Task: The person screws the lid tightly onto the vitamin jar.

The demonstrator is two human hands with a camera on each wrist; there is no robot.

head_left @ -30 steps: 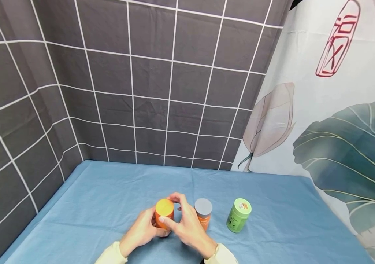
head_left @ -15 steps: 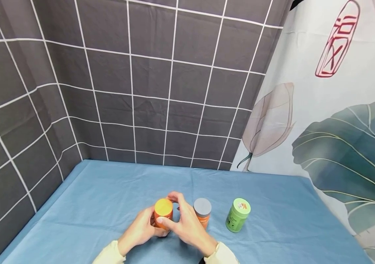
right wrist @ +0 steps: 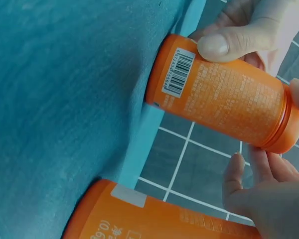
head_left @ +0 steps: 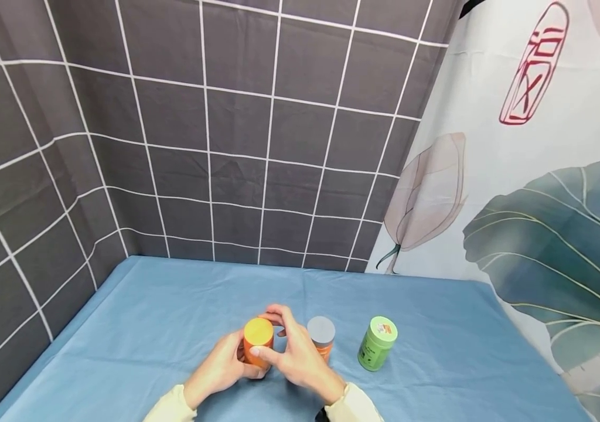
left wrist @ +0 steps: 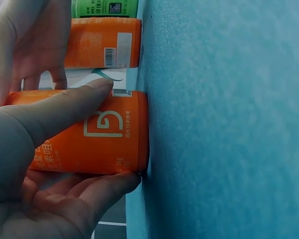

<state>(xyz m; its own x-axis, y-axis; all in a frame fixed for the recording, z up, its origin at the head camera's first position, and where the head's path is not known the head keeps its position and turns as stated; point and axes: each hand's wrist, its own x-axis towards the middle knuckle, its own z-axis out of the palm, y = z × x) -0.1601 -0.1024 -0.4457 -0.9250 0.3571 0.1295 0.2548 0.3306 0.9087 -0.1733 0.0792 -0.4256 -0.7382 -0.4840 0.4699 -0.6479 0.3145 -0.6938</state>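
An orange supplement bottle (head_left: pixel 255 353) with a yellow-orange lid (head_left: pixel 258 332) stands upright on the blue cloth, between both hands. My left hand (head_left: pixel 220 364) grips its lower body; in the left wrist view the thumb lies along one side and the fingers (left wrist: pixel 107 194) curl under the other. At the top, the right hand (head_left: pixel 300 358) pinches the lid's rim, thumb on the near side and fingertips on the far side. The right wrist view shows the barcode side of the bottle (right wrist: pixel 224 97) and the lid seated on its neck.
Just right of the right hand stands a second orange bottle (head_left: pixel 324 350) with a grey lid, partly hidden by that hand. Farther right is a green bottle (head_left: pixel 377 346) with a light green lid. A dark gridded curtain (head_left: pixel 237 176) hangs along the back edge of the blue-covered table (head_left: pixel 437 346).
The head view has drifted slightly to the right. Both hands keep the same hold on the orange bottle and its lid.
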